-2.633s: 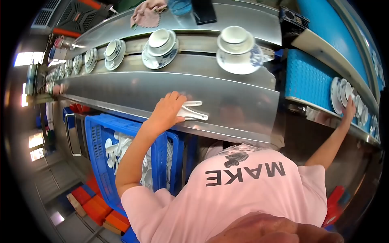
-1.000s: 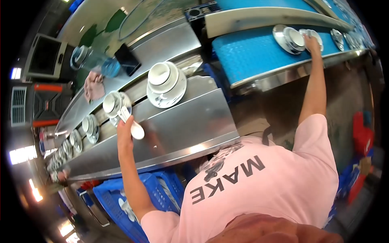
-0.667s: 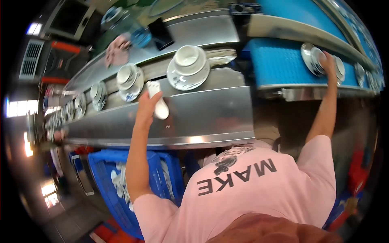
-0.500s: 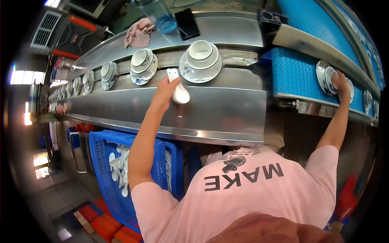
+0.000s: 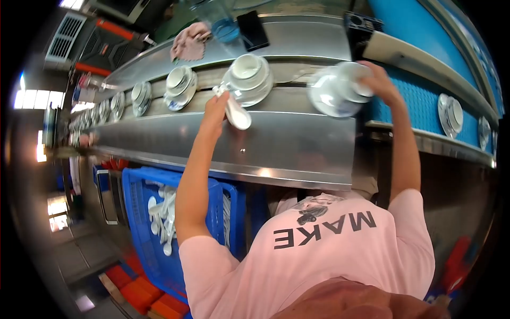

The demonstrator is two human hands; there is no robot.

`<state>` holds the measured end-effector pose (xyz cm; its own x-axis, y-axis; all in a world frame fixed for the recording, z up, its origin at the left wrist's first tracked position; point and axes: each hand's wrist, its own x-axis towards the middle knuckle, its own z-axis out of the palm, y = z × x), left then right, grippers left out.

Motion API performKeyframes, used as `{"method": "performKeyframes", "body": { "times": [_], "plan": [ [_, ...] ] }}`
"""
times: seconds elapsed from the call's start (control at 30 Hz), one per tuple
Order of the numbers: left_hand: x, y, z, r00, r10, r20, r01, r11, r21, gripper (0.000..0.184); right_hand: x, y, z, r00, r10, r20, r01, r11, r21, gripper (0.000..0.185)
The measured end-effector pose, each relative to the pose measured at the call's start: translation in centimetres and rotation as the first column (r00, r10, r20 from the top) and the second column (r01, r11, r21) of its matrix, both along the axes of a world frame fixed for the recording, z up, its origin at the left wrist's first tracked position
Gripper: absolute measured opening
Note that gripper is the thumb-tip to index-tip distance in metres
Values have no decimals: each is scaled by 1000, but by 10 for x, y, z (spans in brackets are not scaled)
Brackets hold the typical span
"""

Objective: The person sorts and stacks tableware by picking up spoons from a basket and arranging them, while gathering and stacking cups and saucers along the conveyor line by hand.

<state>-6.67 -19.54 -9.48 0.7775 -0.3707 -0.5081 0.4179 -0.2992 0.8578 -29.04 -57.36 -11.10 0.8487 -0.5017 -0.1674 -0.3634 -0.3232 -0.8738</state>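
Observation:
My left hand (image 5: 215, 110) is closed around the handles of white soup spoons (image 5: 238, 116), bowls pointing down toward the steel edge. Just beyond them, a dish stack (image 5: 247, 74) of bowls on a saucer sits on the steel channel. My right hand (image 5: 378, 84) grips another stack of white dishes (image 5: 330, 94), a plate with bowls on it, blurred by motion. This stack hangs tilted over the channel's right end, by the blue conveyor (image 5: 409, 101). My right fingers are partly hidden behind the bowls.
More dish stacks (image 5: 180, 86) line the channel to the left. A blue crate (image 5: 199, 186) with loose white spoons stands below. A pink cloth (image 5: 189, 42), a clear jug (image 5: 226, 29) and a black phone (image 5: 253, 30) lie on the back ledge. Another stack (image 5: 450, 115) sits on the conveyor.
My right hand has lifted a dish stack off the blue conveyor and carried it left over the steel channel. The nearest channel stack has shifted left. My left hand still holds the spoons.

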Motion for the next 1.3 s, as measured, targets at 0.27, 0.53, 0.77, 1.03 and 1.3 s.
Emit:
{"method": "performKeyframes", "body": {
  "times": [0.27,0.53,0.77,1.03,1.3],
  "plan": [
    [-23,-16,11,955,-246,167,224,964,144,25,0,1,14,999,-33,-3,32,979,-200,34],
    [-28,-33,14,970,-236,60,231,970,79,26,-228,-213,5,704,-711,9,340,325,-882,40],
    [-31,-35,-1,979,-205,-21,205,979,3,26,-228,-180,-3,709,-629,-320,601,776,-193,39],
    [-37,-55,-19,984,-162,-78,160,987,-29,27,-117,-79,-41,846,-513,143,468,845,259,24],
    [-33,-71,-50,995,5,-98,-17,993,-121,24,3,-22,-72,944,-217,248,202,976,85,29]
  ]
}}
